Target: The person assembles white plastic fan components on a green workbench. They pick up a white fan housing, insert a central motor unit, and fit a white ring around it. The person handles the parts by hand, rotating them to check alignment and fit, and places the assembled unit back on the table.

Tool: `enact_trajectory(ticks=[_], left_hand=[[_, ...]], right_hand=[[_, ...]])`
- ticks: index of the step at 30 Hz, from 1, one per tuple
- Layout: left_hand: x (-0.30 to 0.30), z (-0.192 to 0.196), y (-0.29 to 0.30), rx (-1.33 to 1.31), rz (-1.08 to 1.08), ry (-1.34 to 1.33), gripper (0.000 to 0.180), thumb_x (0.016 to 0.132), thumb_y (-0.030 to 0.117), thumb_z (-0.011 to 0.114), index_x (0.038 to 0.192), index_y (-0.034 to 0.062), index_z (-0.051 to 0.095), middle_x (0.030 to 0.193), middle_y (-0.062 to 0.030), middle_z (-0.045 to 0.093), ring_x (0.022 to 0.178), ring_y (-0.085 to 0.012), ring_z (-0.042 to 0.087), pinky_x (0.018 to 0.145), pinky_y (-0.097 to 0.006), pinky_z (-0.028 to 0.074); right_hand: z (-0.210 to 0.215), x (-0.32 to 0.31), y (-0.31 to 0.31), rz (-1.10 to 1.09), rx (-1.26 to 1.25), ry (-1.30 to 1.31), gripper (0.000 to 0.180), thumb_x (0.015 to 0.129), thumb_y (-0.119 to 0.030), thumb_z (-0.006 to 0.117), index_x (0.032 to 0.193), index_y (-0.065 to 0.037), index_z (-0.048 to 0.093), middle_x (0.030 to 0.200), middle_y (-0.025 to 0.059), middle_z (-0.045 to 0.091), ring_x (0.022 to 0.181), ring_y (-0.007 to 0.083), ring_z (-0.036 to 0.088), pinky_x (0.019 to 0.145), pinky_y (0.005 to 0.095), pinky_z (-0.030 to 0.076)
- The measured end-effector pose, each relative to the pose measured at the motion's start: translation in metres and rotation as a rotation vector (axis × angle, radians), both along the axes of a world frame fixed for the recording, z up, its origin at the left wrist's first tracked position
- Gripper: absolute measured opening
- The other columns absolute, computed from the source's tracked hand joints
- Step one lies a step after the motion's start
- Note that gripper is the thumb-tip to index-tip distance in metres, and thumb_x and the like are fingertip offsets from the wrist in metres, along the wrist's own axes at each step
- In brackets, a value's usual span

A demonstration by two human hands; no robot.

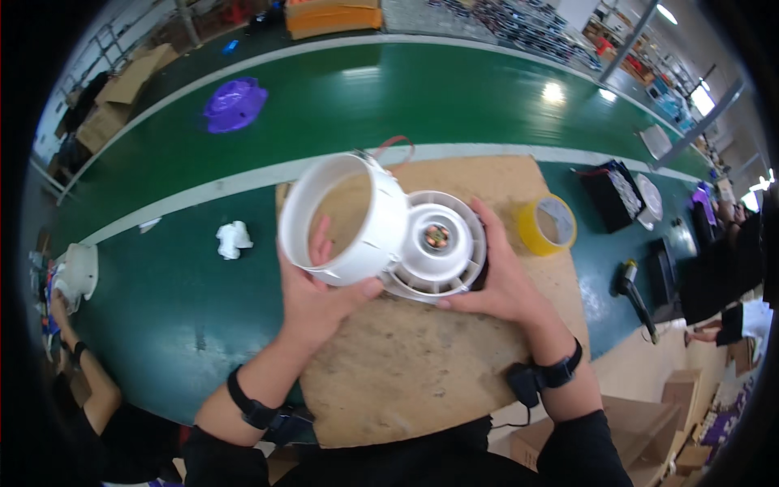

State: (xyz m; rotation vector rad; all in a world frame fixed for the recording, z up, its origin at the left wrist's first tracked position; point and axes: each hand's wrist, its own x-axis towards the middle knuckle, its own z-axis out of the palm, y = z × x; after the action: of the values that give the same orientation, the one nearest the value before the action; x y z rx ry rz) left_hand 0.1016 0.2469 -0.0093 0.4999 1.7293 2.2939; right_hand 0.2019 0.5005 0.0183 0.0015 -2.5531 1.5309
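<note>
My left hand (316,296) is closed around a white plastic ring-shaped housing (369,243), its fingers reaching inside the open ring and the thumb along its lower edge. A reddish wire (395,144) loops up behind the ring. Just to the right, touching or very close to the ring, is a round white fan part (422,264) with slots around its rim and copper-coloured bits at its hub. My right hand (505,280) grips that part by its right edge, thumb below and fingers on the far side. Both pieces are above a brown cardboard sheet (406,373).
A yellow tape roll (527,231) lies at the board's right edge. A crumpled white tissue (234,239) is on the green table at left. Farther right are a black box (608,199) and a black-handled tool (637,296). A purple part (235,105) sits on the green belt. Other people work at both sides.
</note>
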Motion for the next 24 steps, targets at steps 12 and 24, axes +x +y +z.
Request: enact_trajectory(ticks=[12,24], left_hand=[[-0.004,0.006,0.003,-0.07,-0.081,0.313,0.121,0.063,0.021,0.096,0.149,0.0003,0.013,0.149,-0.0194,0.029,0.145,-0.03,0.029,0.121,-0.046,0.021],[0.004,0.022,0.057,-0.189,-0.326,0.388,0.121,0.064,0.027,0.095,0.15,-0.0003,0.015,0.145,-0.0184,0.039,0.138,-0.0286,0.042,0.114,-0.043,0.036]], right_hand=[[-0.003,0.001,0.004,-0.001,-0.025,-0.019,0.127,0.061,-0.035,0.094,0.152,0.006,0.015,0.148,0.0257,0.037,0.14,0.0351,0.038,0.116,0.0431,0.032],[0.004,0.002,0.005,-0.008,-0.04,0.063,0.135,0.06,-0.03,0.094,0.153,0.008,0.005,0.151,0.0254,0.035,0.143,0.0336,0.035,0.118,0.0407,0.029]])
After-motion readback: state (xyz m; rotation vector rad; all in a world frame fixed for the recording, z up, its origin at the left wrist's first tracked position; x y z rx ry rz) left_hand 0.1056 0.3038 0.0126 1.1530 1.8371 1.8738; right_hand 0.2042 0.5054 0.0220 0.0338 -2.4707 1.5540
